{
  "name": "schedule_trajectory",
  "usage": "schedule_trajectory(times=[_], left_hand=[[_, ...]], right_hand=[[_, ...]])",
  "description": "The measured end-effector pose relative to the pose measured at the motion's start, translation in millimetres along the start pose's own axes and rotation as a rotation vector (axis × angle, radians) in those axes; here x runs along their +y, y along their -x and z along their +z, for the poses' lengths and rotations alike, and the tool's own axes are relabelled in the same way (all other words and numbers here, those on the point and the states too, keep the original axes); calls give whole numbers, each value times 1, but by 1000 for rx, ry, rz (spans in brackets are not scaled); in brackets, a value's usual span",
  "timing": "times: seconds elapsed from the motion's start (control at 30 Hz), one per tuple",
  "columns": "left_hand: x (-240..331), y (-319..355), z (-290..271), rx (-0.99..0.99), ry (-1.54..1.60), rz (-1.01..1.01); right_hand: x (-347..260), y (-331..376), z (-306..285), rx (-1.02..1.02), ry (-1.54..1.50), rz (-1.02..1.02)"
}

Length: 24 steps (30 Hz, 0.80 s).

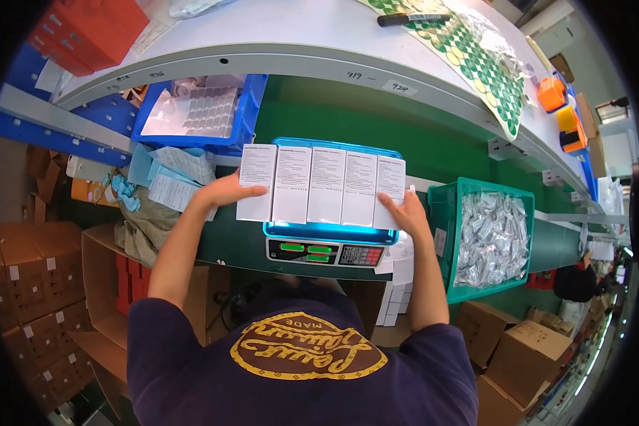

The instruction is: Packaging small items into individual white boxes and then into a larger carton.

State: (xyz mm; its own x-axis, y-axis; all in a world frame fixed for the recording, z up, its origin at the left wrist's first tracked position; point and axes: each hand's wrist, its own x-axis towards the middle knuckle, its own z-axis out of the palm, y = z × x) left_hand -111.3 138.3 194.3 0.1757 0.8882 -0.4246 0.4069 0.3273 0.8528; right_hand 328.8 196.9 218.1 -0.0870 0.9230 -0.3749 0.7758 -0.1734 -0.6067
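— While both hands are up at the scale, what are they holding?

— A row of five flat white boxes (321, 185), lying side by side across the blue pan of the scale (330, 233). The left hand (224, 192) presses on the box at the left end, thumb over its near part. The right hand (402, 211) presses on the box at the right end. The fingers of both hands are stretched out against the outer boxes, squeezing the row between them rather than curled into a fist.

— And where does the scale sit?

— On the green desk (348, 117), in the middle, just in front of the person. Its display (324, 253), with green lit digits and a keypad, faces near.

— What is to the right?

— A teal bin (451, 234) full of silver foil packets (491, 231), just beside the scale.

— To the left?

— A blue tray (243, 121) holding clear blister sheets, further off, and a loose heap of folded paper leaflets (176, 177) close by the left hand.

— Anything beyond?

— A grey shelf curves across the far side, carrying a sheet of green round stickers (476, 60) and a black marker (412, 19). Brown cardboard boxes (32, 284) stand stacked on the floor at the near left.
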Motion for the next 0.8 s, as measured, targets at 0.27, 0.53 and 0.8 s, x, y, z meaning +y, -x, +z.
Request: schedule_trajectory(times=[0.27, 0.53, 0.8], left_hand=[[73, -3, -15, -338, -449, -428], [142, 153, 8, 254, -125, 80], [116, 160, 73, 214, 779, 407]], right_hand=[[9, 3, -5, 72, 126, -208], [12, 157, -17, 272, -1049, -152], [-18, 213, -34, 448, -1233, -296]])
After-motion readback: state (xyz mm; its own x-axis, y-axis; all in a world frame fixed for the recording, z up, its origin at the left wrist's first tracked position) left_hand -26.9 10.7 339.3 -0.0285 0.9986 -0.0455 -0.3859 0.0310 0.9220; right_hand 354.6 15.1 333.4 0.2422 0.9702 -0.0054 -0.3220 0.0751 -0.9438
